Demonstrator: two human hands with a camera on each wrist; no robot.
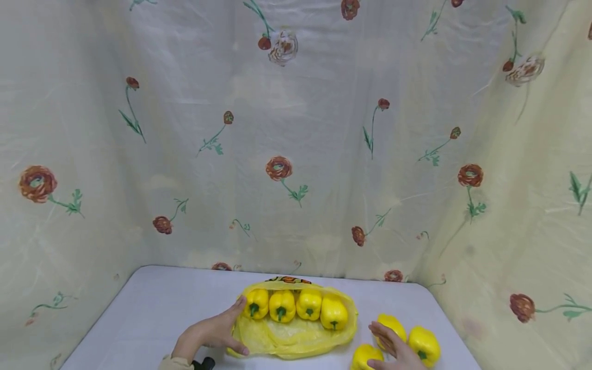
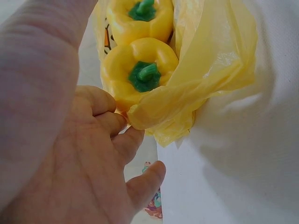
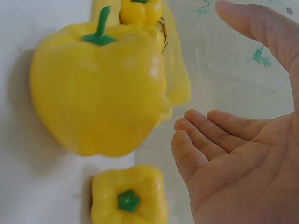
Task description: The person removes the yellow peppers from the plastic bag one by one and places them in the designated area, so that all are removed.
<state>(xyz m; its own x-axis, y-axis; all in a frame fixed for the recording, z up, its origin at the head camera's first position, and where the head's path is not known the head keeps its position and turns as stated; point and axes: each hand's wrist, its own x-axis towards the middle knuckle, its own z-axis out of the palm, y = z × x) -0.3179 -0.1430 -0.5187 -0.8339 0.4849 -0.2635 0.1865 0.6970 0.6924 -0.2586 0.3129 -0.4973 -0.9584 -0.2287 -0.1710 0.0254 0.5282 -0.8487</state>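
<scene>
A thin yellow plastic bag lies on the table with its mouth spread, and several yellow bell peppers stand in a row inside it, green stems forward. My left hand is at the bag's left end, thumb apart from the fingers. In the left wrist view, its fingertips touch the bag's edge beside the end pepper. To the right of the bag, my right hand is among three loose bell peppers, palm and fingers extended, holding nothing. One loose pepper looms large beside it in the right wrist view.
The white-covered table has rounded back corners. A floral curtain hangs behind it and on both sides. Another loose pepper sits near the table's right edge. A dark strap shows below my left wrist.
</scene>
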